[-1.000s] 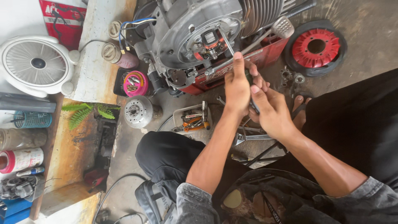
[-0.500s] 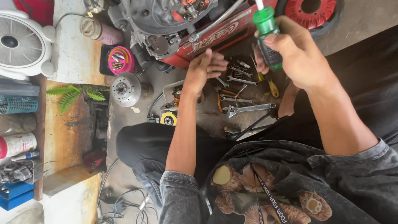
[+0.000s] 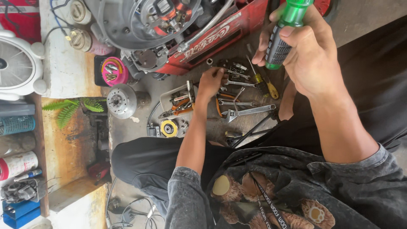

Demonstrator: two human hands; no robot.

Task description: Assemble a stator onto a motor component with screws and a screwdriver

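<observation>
The right hand (image 3: 311, 55) is closed around a green and black ribbed screwdriver handle (image 3: 283, 34), held up at the far right of the scene. The left hand (image 3: 210, 82), fingers curled, reaches into a scatter of steel spanners (image 3: 248, 111) on the concrete floor (image 3: 140, 127). Just beyond stands a red metal crate with white lettering (image 3: 212, 42). At the near left lies a white can with a red band (image 3: 17, 164).
</observation>
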